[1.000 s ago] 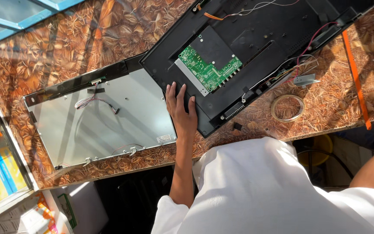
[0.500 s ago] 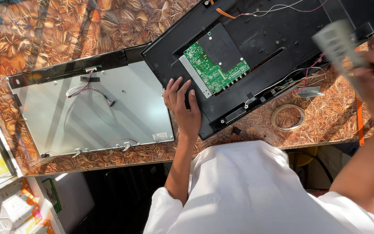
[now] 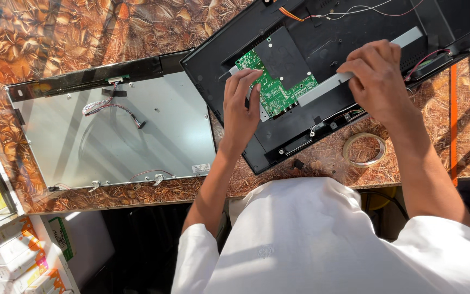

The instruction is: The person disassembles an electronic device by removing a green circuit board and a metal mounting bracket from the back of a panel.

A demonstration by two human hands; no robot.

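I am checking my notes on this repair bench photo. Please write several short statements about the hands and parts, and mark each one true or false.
1. The left hand rests on the green printed circuit board inside the black plastic back cover. True.
2. The right hand holds a roll of tape. False: it holds a long grey flat strip; the clear tape roll lies on the patterned brown table.
3. The silver metal display panel lies left of the cover. True.
4. The panel carries no wires. False: a thin ribbon cable lies on it.
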